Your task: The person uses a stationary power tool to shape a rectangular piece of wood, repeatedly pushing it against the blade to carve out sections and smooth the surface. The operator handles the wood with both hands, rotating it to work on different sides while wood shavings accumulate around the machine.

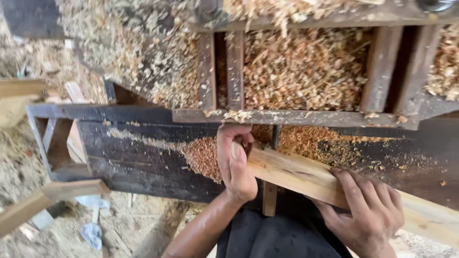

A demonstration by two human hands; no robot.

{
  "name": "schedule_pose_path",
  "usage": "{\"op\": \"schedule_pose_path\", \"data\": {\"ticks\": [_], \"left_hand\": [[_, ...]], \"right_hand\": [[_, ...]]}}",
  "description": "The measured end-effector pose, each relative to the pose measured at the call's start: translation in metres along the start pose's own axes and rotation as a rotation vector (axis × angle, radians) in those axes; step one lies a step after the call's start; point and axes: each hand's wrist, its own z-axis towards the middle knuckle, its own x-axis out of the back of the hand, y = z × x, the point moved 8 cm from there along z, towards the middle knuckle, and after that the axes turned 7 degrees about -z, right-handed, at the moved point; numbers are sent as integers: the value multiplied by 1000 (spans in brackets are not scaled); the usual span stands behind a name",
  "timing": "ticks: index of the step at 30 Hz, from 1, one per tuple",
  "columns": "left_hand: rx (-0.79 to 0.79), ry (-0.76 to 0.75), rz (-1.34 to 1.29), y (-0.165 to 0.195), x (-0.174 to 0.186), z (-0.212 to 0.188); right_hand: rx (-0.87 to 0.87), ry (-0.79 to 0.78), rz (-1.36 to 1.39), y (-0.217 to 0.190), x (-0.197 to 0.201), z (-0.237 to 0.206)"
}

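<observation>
two bare hands on a pale wooden plank [306, 177] at a sawdust-covered machine table.

the plank lies slanted across the dark steel table [134, 153], its far end under the table's upper frame rail [287, 117], its near end running off toward the lower right. the left hand [235, 165] is closed over the plank's far end, thumb on top and fingers curled round the end. the right hand [368, 208] lies flat on the plank nearer the person, fingers spread and pressing down on its top face, not wrapped around it. a mound of reddish sawdust [203, 157] sits on the table just left of the plank's far end, touching the left hand. beyond the plank, pale wood shavings [301, 67] fill the frame's bays.
</observation>
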Motion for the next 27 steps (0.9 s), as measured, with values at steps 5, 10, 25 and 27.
{"op": "schedule_pose_path", "data": {"ticks": [5,10,25,27], "left_hand": [[19,49,-31,-7,-15,-20],[45,158,-122,-10,-12,-21],[31,28,-114,14,14,4],[37,53,-127,13,16,5]], "right_hand": [[153,-9,70,32,-6,-7],[170,-87,-31,50,-22,-2],[319,-102,-278,24,-71,35],[326,-43,-245,15,-55,41]]}}
